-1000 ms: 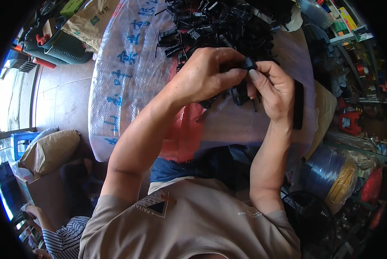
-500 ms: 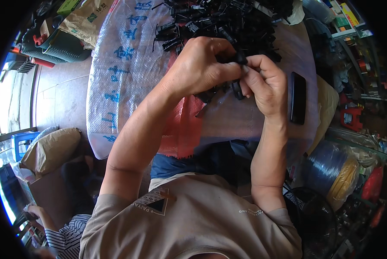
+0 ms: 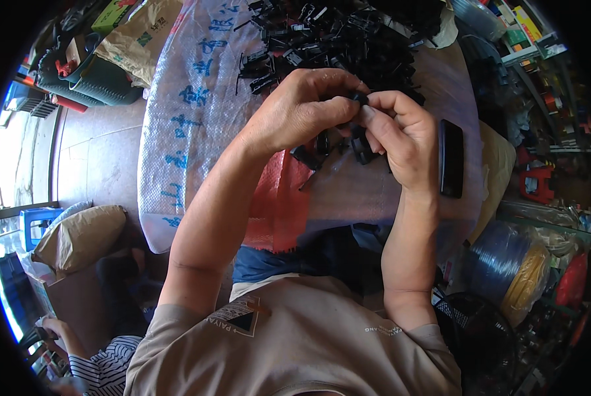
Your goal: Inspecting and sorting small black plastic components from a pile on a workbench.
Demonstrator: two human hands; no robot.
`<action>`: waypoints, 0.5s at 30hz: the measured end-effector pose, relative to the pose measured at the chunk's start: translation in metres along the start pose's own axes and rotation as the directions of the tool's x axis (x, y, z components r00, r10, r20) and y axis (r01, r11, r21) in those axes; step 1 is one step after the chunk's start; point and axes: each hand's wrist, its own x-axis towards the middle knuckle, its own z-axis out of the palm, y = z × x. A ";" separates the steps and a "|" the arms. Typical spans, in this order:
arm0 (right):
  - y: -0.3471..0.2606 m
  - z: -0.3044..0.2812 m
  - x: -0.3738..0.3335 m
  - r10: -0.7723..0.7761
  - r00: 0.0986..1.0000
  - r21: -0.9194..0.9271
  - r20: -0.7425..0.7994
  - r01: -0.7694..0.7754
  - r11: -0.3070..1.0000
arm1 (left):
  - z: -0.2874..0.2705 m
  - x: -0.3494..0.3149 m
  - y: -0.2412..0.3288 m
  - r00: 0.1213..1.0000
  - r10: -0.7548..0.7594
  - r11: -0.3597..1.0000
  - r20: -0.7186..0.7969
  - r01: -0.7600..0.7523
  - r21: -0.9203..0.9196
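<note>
The 2 hands are together, thumbs and fingertips of the left hand [image 3: 302,111] and right hand [image 3: 404,138] pinching 1 small black part [image 3: 360,98] between them, above the table's near half. Just beyond lies 1 pile of black parts [image 3: 328,43], too tangled to count. Right of the right hand lies 1 dark phone [image 3: 451,160]; at lower left, 1 striped sleeve [image 3: 104,363] shows.
</note>
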 end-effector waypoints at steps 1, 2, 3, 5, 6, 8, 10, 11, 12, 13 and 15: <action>0.000 0.000 0.001 0.004 1.000 0.001 0.000 -0.004 1.000 | 0.000 0.000 0.001 1.000 -0.001 0.998 -0.006 0.001 0.065; 0.001 0.001 0.001 0.006 1.000 0.015 -0.001 -0.006 1.000 | 0.001 0.000 0.002 1.000 -0.002 0.992 -0.012 0.004 0.129; 0.002 0.002 0.002 0.009 1.000 0.030 -0.001 -0.009 1.000 | 0.001 0.001 0.004 1.000 0.006 0.988 -0.022 -0.003 0.153; 0.000 0.011 0.002 -0.017 0.999 0.082 -0.040 0.020 0.996 | -0.005 0.001 0.004 0.998 -0.014 0.983 -0.064 0.026 0.182; -0.001 0.016 0.000 -0.025 0.996 0.038 -0.080 0.028 0.999 | -0.006 0.000 0.004 0.990 0.067 0.977 -0.122 -0.040 0.209; 0.002 0.023 -0.008 -0.042 0.997 -0.165 -0.059 0.032 0.986 | -0.017 0.002 0.008 0.985 -0.009 0.999 -0.170 0.001 -0.048; 0.006 0.035 -0.023 0.015 0.999 -0.385 0.047 0.004 0.923 | -0.029 0.001 0.006 0.979 0.019 0.995 -0.204 -0.038 -0.089; 0.011 0.042 -0.025 -0.101 0.989 -0.451 0.112 0.141 0.881 | -0.031 0.002 0.005 0.978 0.008 0.986 -0.207 -0.043 -0.162; 0.017 0.048 -0.026 -0.183 0.970 -0.552 0.160 0.241 0.798 | -0.033 0.004 0.004 0.978 -0.002 0.971 -0.208 -0.048 -0.232; 0.022 0.054 -0.027 -0.258 0.943 -0.642 0.210 0.332 0.691 | -0.033 0.004 0.004 0.982 -0.004 0.955 -0.190 -0.052 -0.291; 0.026 0.063 -0.026 -0.213 0.954 -0.672 0.212 0.301 0.677 | -0.033 0.004 0.003 0.988 0.009 0.925 -0.156 -0.068 -0.375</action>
